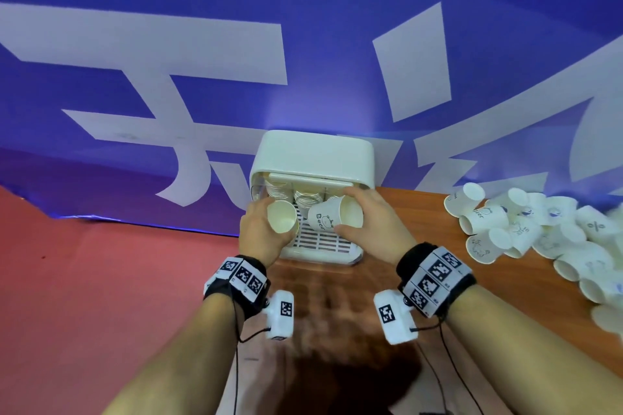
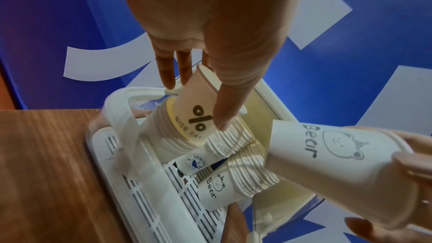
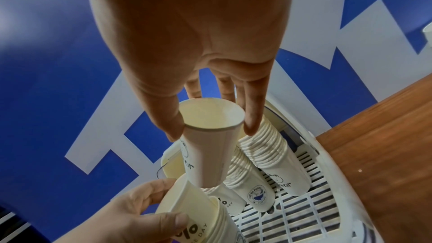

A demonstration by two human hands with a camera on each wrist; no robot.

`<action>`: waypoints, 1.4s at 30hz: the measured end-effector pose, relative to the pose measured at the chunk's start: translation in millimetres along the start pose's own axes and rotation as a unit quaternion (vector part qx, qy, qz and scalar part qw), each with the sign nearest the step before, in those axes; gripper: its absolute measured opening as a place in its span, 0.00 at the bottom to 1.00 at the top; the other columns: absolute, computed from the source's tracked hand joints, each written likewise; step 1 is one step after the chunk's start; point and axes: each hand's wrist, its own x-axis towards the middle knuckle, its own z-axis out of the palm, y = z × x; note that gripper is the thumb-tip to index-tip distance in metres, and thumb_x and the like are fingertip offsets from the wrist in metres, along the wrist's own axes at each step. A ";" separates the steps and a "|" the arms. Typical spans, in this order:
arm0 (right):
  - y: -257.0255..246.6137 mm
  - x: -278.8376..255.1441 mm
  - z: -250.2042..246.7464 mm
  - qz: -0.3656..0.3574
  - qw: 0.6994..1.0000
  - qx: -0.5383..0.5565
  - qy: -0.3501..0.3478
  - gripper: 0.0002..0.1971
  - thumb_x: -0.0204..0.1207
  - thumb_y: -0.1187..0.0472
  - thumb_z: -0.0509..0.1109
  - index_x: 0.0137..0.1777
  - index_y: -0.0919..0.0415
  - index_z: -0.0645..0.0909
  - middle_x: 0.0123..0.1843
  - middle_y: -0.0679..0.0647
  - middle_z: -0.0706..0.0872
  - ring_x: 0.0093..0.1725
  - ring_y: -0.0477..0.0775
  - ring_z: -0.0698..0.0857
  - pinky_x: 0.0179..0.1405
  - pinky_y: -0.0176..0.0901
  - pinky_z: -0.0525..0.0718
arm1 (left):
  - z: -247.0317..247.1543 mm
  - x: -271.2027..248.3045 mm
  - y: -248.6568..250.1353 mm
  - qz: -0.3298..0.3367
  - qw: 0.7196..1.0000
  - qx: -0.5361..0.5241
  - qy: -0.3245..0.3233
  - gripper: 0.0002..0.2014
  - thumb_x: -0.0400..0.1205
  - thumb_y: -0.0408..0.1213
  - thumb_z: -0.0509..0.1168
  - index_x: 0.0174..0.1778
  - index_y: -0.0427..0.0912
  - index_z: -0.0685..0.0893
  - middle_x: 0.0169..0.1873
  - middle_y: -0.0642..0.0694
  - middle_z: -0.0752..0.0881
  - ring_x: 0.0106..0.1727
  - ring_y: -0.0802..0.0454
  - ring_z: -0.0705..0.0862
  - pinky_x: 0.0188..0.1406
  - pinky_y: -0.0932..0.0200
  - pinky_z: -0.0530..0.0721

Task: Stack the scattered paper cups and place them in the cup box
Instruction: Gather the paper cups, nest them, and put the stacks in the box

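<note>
Cup (image 1: 333, 217) tilted, mouth twd camera

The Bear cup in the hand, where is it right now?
In the head view the Bear cup is held by the right hand, tilted, in front of the white cup box, right of the left hand's cup.
</note>
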 end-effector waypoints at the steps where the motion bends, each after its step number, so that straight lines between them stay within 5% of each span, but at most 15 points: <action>1: 0.0 1.3 2.2 -0.003 1.000 -0.001 -0.001 0.35 0.73 0.53 0.79 0.79 0.47 0.70 0.71 0.50 0.74 0.70 0.46 0.73 0.63 0.29 0.65 | 1.1 0.6 -0.7 -0.001 1.000 0.008 -0.001 0.35 0.66 0.47 0.82 0.69 0.50 0.77 0.62 0.46 0.78 0.63 0.43 0.77 0.65 0.46 0.77; 7: 1.8 7.3 15.5 -0.001 1.000 0.022 -0.005 0.35 0.72 0.52 0.79 0.78 0.44 0.70 0.65 0.44 0.73 0.67 0.45 0.73 0.64 0.36 0.70 | 7.3 5.5 -8.6 -0.037 0.997 0.037 -0.049 0.42 0.65 0.47 0.82 0.75 0.51 0.73 0.73 0.46 0.74 0.70 0.38 0.73 0.70 0.45 0.72; 13: 4.5 12.5 21.5 0.010 1.000 0.012 -0.003 0.35 0.71 0.50 0.80 0.77 0.44 0.71 0.62 0.47 0.74 0.66 0.47 0.74 0.64 0.38 0.72 | 14.4 10.8 -25.9 -0.052 0.992 0.078 -0.084 0.40 0.66 0.54 0.77 0.75 0.49 0.74 0.80 0.52 0.69 0.72 0.39 0.75 0.67 0.41 0.78; 17: 4.3 13.4 21.4 0.011 1.000 0.005 -0.003 0.35 0.71 0.49 0.80 0.77 0.44 0.71 0.62 0.47 0.74 0.65 0.47 0.74 0.62 0.37 0.71 | 16.4 11.5 -26.6 -0.051 0.991 0.100 -0.078 0.37 0.71 0.47 0.78 0.76 0.47 0.73 0.78 0.47 0.72 0.70 0.36 0.73 0.68 0.44 0.75; 22: -2.5 13.3 23.2 0.000 1.000 0.013 -0.006 0.35 0.71 0.49 0.80 0.77 0.44 0.71 0.68 0.47 0.75 0.69 0.46 0.74 0.67 0.38 0.71 | 17.1 14.6 -28.8 -0.013 0.989 0.122 -0.088 0.36 0.68 0.55 0.77 0.72 0.55 0.75 0.85 0.62 0.53 0.64 0.44 0.77 0.61 0.45 0.79; 26: -11.5 18.2 31.5 -0.008 1.000 0.010 0.001 0.37 0.70 0.48 0.80 0.78 0.46 0.69 0.73 0.48 0.74 0.72 0.46 0.73 0.71 0.40 0.71 | 13.2 7.7 -31.1 -0.054 0.987 0.127 -0.079 0.48 0.64 0.63 0.70 0.81 0.62 0.57 0.69 0.49 0.76 0.67 0.41 0.75 0.64 0.43 0.77; 32: -24.1 30.1 59.8 -0.032 0.999 -0.016 -0.029 0.36 0.72 0.50 0.79 0.79 0.48 0.69 0.72 0.50 0.74 0.71 0.50 0.73 0.63 0.35 0.67 | -18.5 -1.4 -40.8 -0.082 0.993 0.081 -0.015 0.24 0.74 0.40 0.70 0.68 0.46 0.81 0.66 0.42 0.78 0.67 0.38 0.75 0.67 0.51 0.71; 42: -35.5 53.7 103.0 -0.069 0.981 -0.171 -0.063 0.36 0.74 0.49 0.76 0.81 0.47 0.67 0.68 0.51 0.74 0.69 0.55 0.75 0.61 0.48 0.76 | -54.4 -6.7 -63.2 -0.084 0.995 0.054 0.030 0.20 0.75 0.34 0.69 0.64 0.44 0.83 0.67 0.43 0.77 0.68 0.42 0.74 0.65 0.62 0.65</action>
